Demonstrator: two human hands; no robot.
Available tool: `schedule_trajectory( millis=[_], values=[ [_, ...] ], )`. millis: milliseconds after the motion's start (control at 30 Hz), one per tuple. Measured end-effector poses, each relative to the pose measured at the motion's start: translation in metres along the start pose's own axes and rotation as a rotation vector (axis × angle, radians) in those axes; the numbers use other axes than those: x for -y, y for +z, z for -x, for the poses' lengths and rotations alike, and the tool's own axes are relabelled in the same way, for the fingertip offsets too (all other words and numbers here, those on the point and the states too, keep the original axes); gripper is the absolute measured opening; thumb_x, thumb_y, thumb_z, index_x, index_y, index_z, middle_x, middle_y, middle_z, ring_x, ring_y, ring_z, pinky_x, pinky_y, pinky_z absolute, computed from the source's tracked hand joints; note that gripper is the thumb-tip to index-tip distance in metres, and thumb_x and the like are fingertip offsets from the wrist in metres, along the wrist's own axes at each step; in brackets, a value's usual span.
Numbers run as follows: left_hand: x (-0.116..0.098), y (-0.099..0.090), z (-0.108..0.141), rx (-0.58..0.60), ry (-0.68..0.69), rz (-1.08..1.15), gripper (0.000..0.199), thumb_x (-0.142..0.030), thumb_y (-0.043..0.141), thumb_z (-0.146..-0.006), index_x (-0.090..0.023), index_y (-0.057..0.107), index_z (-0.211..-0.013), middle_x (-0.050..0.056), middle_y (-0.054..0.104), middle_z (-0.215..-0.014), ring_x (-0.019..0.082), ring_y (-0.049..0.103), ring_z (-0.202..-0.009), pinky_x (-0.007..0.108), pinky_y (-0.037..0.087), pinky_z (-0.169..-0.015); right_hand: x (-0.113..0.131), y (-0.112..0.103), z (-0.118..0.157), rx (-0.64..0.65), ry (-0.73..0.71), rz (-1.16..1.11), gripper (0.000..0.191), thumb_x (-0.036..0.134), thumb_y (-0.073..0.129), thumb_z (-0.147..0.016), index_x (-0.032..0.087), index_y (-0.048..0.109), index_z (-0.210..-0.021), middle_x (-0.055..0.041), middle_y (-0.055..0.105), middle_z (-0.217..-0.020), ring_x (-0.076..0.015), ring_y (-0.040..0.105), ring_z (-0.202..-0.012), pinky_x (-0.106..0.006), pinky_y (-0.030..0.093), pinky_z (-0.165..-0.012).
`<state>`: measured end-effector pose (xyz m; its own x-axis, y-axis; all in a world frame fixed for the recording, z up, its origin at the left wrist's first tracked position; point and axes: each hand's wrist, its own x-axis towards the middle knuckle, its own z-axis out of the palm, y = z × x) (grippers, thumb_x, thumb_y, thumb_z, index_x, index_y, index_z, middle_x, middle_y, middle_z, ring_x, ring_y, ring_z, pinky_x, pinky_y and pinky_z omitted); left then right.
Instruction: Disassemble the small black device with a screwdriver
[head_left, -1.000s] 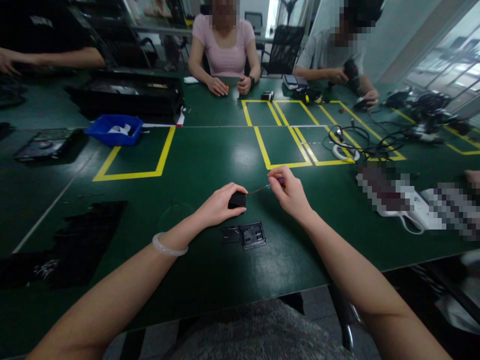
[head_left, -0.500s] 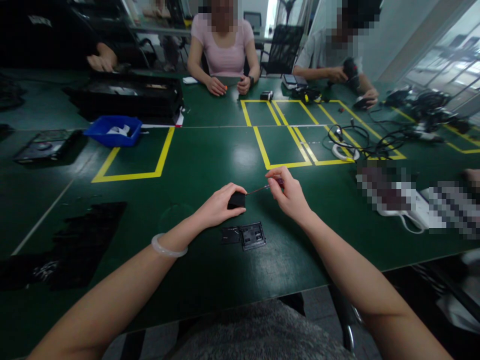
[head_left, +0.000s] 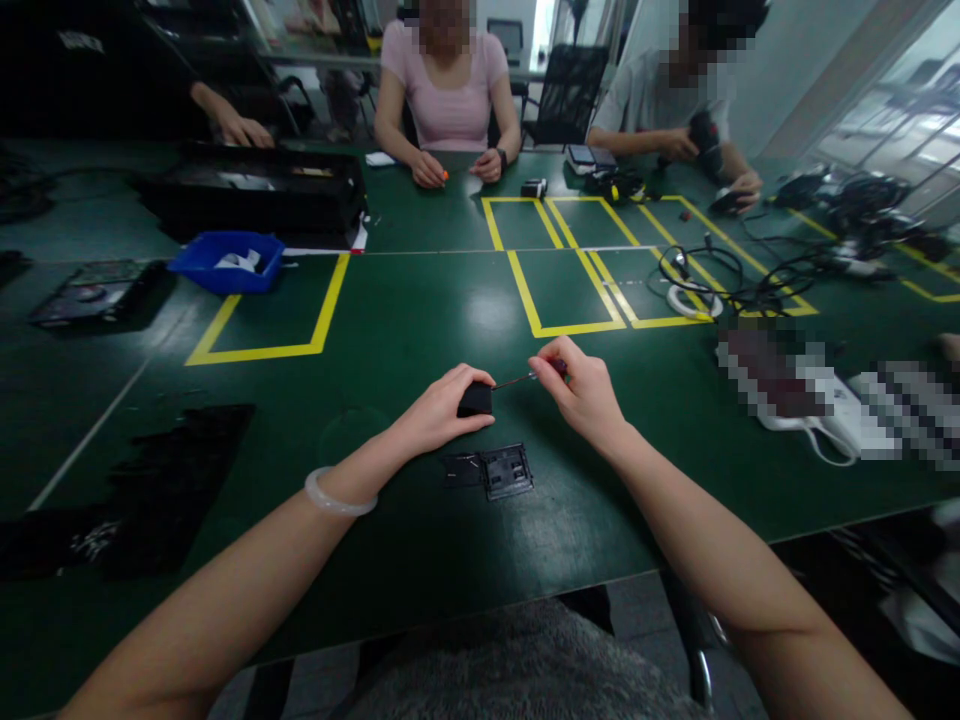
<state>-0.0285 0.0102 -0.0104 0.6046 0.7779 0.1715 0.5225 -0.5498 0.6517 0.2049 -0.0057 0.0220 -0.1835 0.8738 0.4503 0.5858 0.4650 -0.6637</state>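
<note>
A small black box-shaped part [head_left: 475, 400] is gripped between the thumb and fingers of my left hand [head_left: 442, 408], near the middle of the green table. My right hand [head_left: 576, 385] is closed on the handle of a thin screwdriver [head_left: 514, 381]. The screwdriver's shaft points left, and its tip meets the upper right edge of the black part. Just below my left hand, a black plastic frame [head_left: 508, 472] and a flat black piece [head_left: 463, 470] lie side by side on the table.
A blue tray [head_left: 229, 262] stands at the left before a long black case [head_left: 255, 200]. Black parts [head_left: 180, 480] lie at the near left. Cables [head_left: 705, 280] and a white power strip [head_left: 832, 410] are at the right. Other people sit across the table.
My hands have barely moved and keep their grips on the part and screwdriver. Across the table, a person's hand at the far left has shifted right over the black case.
</note>
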Motion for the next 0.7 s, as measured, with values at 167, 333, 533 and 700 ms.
schedule_trajectory(
  millis=[167,333,533,700],
  values=[
    [0.0018,0.0009,-0.0003,0.002,-0.003,0.011,0.037,-0.037,0.070,-0.086,-0.022,0.054,-0.116,0.007,0.060,-0.116,0.026,0.060,-0.111,0.040,0.047,-0.097,-0.0003,0.0006,-0.0002,-0.007,-0.030,-0.021,0.017,0.028,0.048,-0.095,0.022,0.054,-0.109,0.0003,0.060,-0.077,-0.0150,0.058,-0.066,-0.028,0.043,-0.067],
    [0.0015,0.0003,-0.0001,0.000,0.011,0.012,0.036,-0.036,0.070,-0.086,-0.023,0.054,-0.116,0.006,0.060,-0.116,0.026,0.060,-0.111,0.039,0.047,-0.097,-0.0007,-0.0011,-0.0002,0.011,0.005,-0.009,0.016,0.037,0.052,-0.096,0.023,0.056,-0.089,0.0001,0.061,-0.072,-0.0146,0.057,-0.064,-0.027,0.041,-0.063],
    [0.0000,-0.0004,0.0002,0.000,0.012,0.016,0.036,-0.036,0.070,-0.086,-0.022,0.055,-0.116,0.007,0.060,-0.116,0.026,0.060,-0.111,0.039,0.047,-0.097,-0.0006,-0.0013,0.0001,0.003,-0.035,-0.029,0.019,0.029,0.047,-0.097,0.021,0.056,-0.111,0.0007,0.060,-0.076,-0.0142,0.057,-0.064,-0.027,0.042,-0.066],
    [-0.0004,-0.0010,0.0005,0.004,0.011,0.010,0.035,-0.036,0.069,-0.086,-0.022,0.055,-0.116,0.007,0.060,-0.117,0.026,0.060,-0.111,0.039,0.047,-0.097,-0.0001,-0.0025,0.0002,0.033,-0.035,-0.016,0.019,0.037,0.050,-0.098,0.021,0.060,-0.092,-0.0011,0.062,-0.077,-0.0146,0.058,-0.066,-0.027,0.041,-0.065]
  ],
)
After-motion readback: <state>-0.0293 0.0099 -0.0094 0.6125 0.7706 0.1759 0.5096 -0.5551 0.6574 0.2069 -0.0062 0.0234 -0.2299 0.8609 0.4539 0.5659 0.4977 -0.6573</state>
